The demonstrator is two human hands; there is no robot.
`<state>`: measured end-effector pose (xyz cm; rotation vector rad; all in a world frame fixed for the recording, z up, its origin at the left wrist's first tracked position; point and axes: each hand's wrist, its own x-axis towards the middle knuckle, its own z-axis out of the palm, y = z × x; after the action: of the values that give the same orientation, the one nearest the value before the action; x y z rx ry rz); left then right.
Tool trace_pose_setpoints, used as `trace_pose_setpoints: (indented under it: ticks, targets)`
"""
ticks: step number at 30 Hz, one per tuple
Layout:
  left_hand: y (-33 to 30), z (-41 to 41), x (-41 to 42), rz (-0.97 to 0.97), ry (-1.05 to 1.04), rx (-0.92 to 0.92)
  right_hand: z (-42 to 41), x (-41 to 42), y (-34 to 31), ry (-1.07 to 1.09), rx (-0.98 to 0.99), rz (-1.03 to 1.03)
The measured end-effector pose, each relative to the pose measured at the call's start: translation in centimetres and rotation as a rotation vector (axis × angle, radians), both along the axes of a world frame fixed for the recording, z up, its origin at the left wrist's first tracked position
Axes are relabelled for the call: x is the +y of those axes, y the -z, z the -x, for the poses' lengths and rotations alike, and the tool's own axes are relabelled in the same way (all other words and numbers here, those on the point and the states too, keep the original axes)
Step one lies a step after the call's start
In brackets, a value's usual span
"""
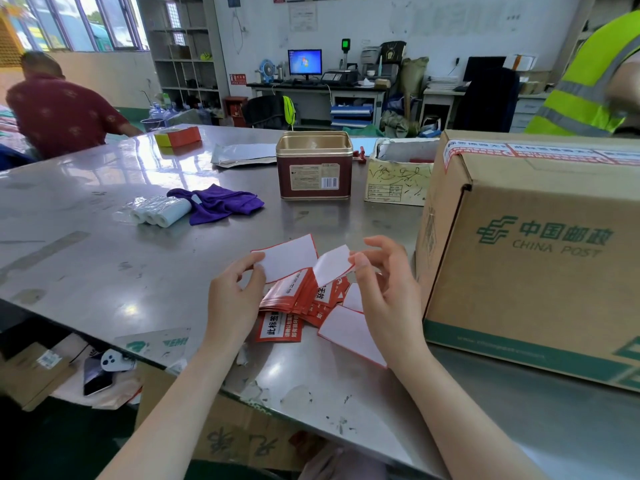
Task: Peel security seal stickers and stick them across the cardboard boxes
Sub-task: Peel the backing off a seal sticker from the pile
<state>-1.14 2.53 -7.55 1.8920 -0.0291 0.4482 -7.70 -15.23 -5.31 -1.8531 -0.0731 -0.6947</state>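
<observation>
We see both bare forearms reaching in from the bottom edge over the steel table (pixel 104 265), wrists raised a little above a stack of red seal stickers (pixel 298 296) that lies near the table's front edge. The left hand (pixel 232 299) has its thumb and first finger pinched on the lower corner of one sticker sheet (pixel 287 258), which shows its white back with a thin red border and tilts up toward the camera. The right hand (pixel 388 292) pinches a white flap (pixel 332 265) between thumb and fingertips, the other fingers spread loosely above it; the flap curls away from the sheet, though we cannot tell which layer is backing and which is sticker. Two more white-backed pieces (pixel 346 330) lie flat under the right wrist, and one red sticker (pixel 278 329) lies face up beside the stack. How many stickers the stack holds we cannot count. One large cardboard box (pixel 533 258), printed with green China Post lettering, stands just to the right of the hands, with a strip of red-and-white seals (pixel 540 150) along its top edge. Farther back we count one open tin (pixel 314 168), one small open carton (pixel 398 181), one purple cloth (pixel 218 202) and three white rolls (pixel 161 213) in clear wrap.
</observation>
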Motion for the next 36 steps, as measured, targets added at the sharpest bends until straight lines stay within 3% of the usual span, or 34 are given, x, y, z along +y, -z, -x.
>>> trace_pose_setpoints:
  ticks: [6, 16, 20, 26, 30, 36]
  targets:
    - [0.4, -0.5, 0.1, -0.037, -0.05, 0.107, -0.1, -0.1, 0.0, 0.039, 0.003, 0.003]
    - [1.3, -1.4, 0.1, -0.466, -0.083, 0.21, -0.1, -0.2, 0.0, 0.046, 0.033, 0.036]
    - [1.3, -1.4, 0.1, -0.47, -0.11, 0.22, -0.2, -0.1, 0.0, 0.039, 0.049, 0.035]
    - [0.1, 0.5, -0.6, -0.321, -0.079, -0.115, -0.3, -0.1, 0.1, 0.01, 0.074, 0.055]
    - [-0.3, 1.0, -1.0, -0.484, 0.013, -0.41, -0.5, -0.1, 0.4, -0.005, 0.104, 0.121]
    - [-1.4, 1.3, -3.2, -0.507, 0.099, -0.449, -0.7, -0.2, 0.5, -0.006, 0.18, 0.216]
